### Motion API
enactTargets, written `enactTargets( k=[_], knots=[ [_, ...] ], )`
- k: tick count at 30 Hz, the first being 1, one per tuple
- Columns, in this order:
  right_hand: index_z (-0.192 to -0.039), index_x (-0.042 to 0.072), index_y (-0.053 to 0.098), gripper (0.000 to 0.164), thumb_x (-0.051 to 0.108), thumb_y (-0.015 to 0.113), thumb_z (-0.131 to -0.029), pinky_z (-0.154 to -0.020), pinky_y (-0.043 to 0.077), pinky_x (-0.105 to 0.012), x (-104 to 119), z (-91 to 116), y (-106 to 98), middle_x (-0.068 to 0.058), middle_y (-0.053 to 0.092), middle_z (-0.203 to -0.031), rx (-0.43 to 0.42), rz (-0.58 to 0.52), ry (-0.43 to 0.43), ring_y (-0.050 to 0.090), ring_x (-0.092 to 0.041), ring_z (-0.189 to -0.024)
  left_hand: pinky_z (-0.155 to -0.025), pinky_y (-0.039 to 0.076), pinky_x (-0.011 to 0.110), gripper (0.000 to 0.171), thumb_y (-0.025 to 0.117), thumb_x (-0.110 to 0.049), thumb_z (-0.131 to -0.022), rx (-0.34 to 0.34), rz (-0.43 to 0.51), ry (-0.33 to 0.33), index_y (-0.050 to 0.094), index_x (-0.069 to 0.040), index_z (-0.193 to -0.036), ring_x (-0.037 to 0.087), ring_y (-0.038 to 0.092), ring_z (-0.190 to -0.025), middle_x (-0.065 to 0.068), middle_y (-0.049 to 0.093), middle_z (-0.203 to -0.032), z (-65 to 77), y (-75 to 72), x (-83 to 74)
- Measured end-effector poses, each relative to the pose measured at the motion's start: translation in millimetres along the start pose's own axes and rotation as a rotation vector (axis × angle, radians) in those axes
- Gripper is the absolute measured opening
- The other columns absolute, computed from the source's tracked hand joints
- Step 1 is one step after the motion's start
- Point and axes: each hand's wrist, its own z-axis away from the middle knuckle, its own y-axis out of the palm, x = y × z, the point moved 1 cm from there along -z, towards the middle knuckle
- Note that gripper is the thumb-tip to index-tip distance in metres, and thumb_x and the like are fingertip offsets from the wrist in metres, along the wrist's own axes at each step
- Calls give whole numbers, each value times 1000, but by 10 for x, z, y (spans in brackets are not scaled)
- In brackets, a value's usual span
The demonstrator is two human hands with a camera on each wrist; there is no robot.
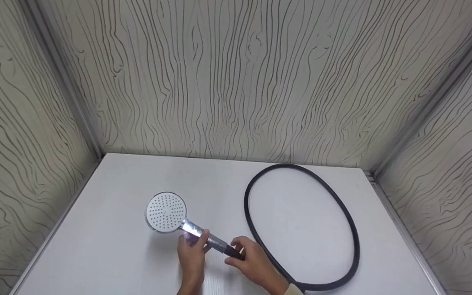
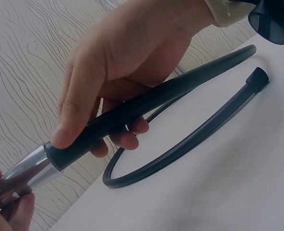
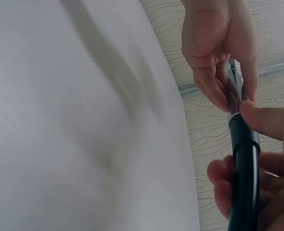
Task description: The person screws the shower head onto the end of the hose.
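Note:
A chrome shower head (image 1: 166, 212) with a round, dotted spray face is held over the white table. My left hand (image 1: 192, 258) grips its shiny handle (image 1: 195, 229). My right hand (image 1: 253, 259) pinches the end of a black hose (image 1: 355, 237), thumb on one side and fingers on the other. In the left wrist view the hose's thick end fitting (image 2: 67, 151) meets the lower end of the chrome handle; whether it is screwed on cannot be told. The right wrist view shows handle and hose (image 3: 245, 178) in one line between both hands.
The hose loops across the right half of the white table (image 1: 109, 192). Its other end, with a black cap-like fitting (image 2: 257, 79), lies on the table in the left wrist view. Wood-grain panels (image 1: 228, 82) enclose the table at the back and both sides.

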Motion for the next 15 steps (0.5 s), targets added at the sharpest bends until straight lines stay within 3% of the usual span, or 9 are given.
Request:
enactTargets(
  k=[3,6,10,15],
  knots=[
    [-94,16,62,23,22,79,-80,-61,48,-15,23,29,33,9,62,-82,-85,126,-59,52,3,-69,-81,62,38,39,69,-5,-88,-27,7,-3,44,9,-115,14,64,-84,17,60,-101,9,8,41],
    [-89,16,65,15,16,77,-81,-58,46,-14,21,52,46,9,62,-77,-135,176,-118,50,4,-66,-80,62,38,37,68,-4,-89,-25,-23,-7,44,9,-115,14,63,-84,17,61,-101,21,4,66],
    [-87,14,69,7,17,75,-84,-57,45,-14,-12,44,36,8,64,-76,-119,121,-143,49,5,-65,-82,61,38,41,66,-8,-92,14,-57,-5,42,11,-119,18,66,-88,22,60,-106,13,-13,63],
    [-90,12,72,10,20,74,-84,-58,47,-15,-55,-7,26,6,67,-78,-58,12,-88,53,3,-66,-84,61,36,43,65,-12,-93,35,-83,-22,40,11,-118,20,67,-90,25,59,-109,-6,-30,52]
  ],
)
